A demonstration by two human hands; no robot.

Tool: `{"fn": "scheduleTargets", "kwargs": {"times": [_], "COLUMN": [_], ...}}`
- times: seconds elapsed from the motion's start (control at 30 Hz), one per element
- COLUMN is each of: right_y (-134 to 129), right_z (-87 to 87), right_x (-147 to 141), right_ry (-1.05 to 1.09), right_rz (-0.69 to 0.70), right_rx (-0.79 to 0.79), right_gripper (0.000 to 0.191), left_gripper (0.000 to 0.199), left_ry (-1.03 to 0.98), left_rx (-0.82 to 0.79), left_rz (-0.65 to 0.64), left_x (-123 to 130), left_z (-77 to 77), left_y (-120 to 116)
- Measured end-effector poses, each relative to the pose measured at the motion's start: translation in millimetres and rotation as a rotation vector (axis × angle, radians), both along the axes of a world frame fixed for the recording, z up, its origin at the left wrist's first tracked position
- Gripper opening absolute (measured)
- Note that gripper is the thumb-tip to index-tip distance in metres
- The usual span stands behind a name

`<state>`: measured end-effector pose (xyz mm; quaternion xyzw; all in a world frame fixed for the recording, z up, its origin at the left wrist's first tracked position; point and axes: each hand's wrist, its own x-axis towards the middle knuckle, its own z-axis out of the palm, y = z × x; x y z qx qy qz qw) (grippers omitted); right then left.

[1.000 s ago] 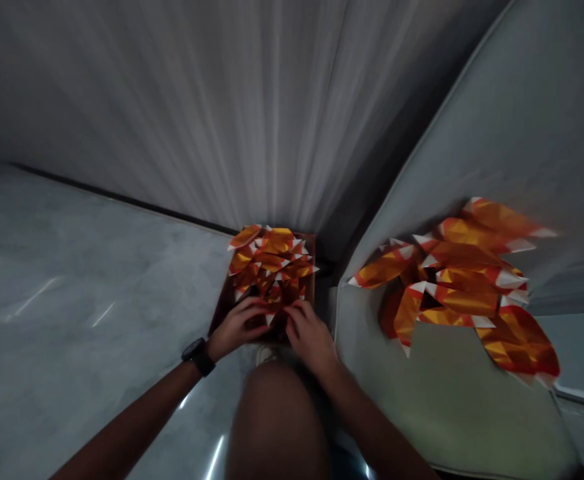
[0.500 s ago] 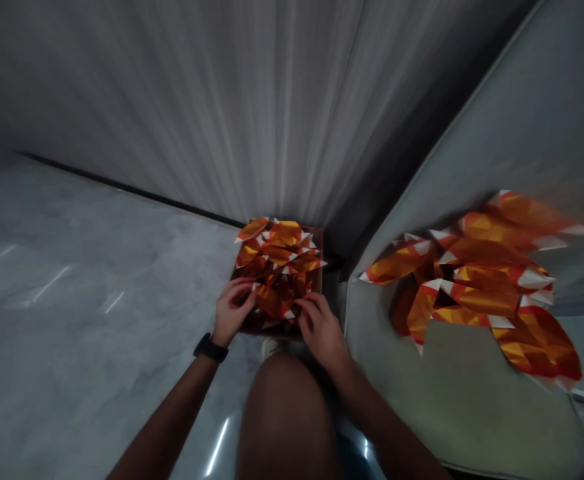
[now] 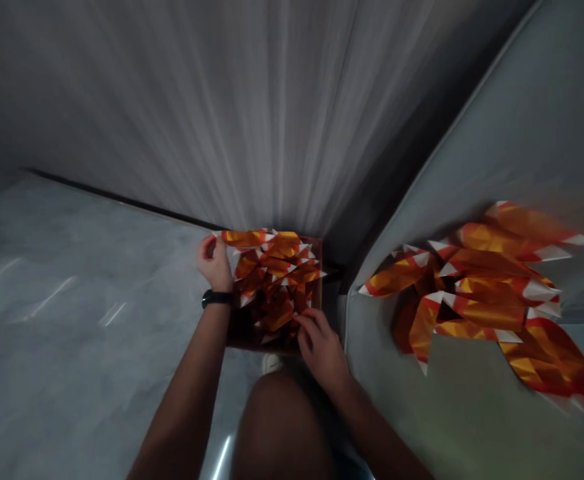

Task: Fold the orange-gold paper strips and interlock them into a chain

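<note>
Folded orange-and-gold foil pieces [image 3: 272, 280] fill a shallow brown box [image 3: 262, 345] at 12 o'clock, just beyond the person's bare knee [image 3: 282, 427] and a white shoe toe [image 3: 271, 363]; the right hand [image 3: 319, 347] sits at the box's near right corner, its fingers [image 3: 308, 327] loosely spread and resting on the pieces; the left hand [image 3: 215, 263], with a black wristwatch [image 3: 217, 299] on its wrist, is raised at the far left corner, its fingers [image 3: 207, 247] curled toward the thumb beside a piece's white tip (whether they pinch it, I cannot tell); at 2 o'clock, a larger heap of the same foil pieces [image 3: 477, 287] lies on a grey padded cushion [image 3: 422, 413]; grey marble flooring [image 3: 72, 347] spreads at 9 o'clock; a pale pleated curtain [image 3: 222, 100] hangs beyond the box.
</note>
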<state>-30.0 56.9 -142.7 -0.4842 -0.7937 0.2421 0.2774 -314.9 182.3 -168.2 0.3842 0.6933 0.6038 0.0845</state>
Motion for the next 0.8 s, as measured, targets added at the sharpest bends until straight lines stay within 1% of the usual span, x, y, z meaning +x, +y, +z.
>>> {"fn": "scheduleTargets", "kwargs": {"times": [0.07,0.1,0.13,0.2,0.27,0.33,0.43,0.5,0.53,0.6,0.67,0.73,0.77,0.8], "right_y": [1,1,1,2,3,4,7,12,16,26,38,49,53,56], "right_z": [-1.0,-1.2,-1.0,-0.1,0.3,-1.9,-11.6,-21.2,-26.7,-39.5,-55.7,-76.4,-88.6,-101.7], "right_x": [0,0,0,0,-1,-6,-21,-38,-49,-73,-100,-126,-139,-150], "right_ry": [-0.01,-0.017,-0.028,-0.077,-0.203,-0.406,-0.653,-0.722,-0.736,-0.75,-0.756,-0.779,-0.801,-0.821], "right_rz": [0.004,0.003,-0.001,-0.009,0.007,0.081,0.237,0.296,0.326,0.432,0.583,0.713,0.761,0.795], "right_rx": [-0.001,0.002,0.002,-0.013,-0.06,-0.146,-0.322,-0.386,-0.384,-0.32,-0.25,-0.241,-0.259,-0.288], "right_gripper": [0.036,0.036,0.035,0.034,0.031,0.027,0.023,0.024,0.025,0.028,0.028,0.027,0.025,0.022], "left_gripper": [0.037,0.036,0.035,0.037,0.04,0.039,0.036,0.032,0.031,0.026,0.022,0.021,0.022,0.022], "left_ry": [-0.013,0.01,0.049,0.123,0.159,0.177,0.193,0.217,0.233,0.259,0.258,0.246,0.238,0.227], "left_rx": [0.006,-0.007,-0.028,-0.069,-0.109,-0.148,-0.196,-0.224,-0.236,-0.254,-0.262,-0.248,-0.236,-0.22], "left_rz": [0.12,0.151,0.152,0.144,0.132,0.075,-0.01,-0.041,-0.054,-0.09,-0.114,-0.083,-0.04,0.035], "left_x": [9,13,15,16,13,10,10,11,12,13,14,15,15,16], "left_z": [-13.3,-21.1,-29.2,-44.5,-56.9,-65.1,-70.4,-70.8,-70.5,-69.4,-68.1,-67.3,-67.7,-68.9], "left_y": [8,7,2,-14,-35,-55,-80,-94,-100,-112,-127,-145,-156,-167]}}
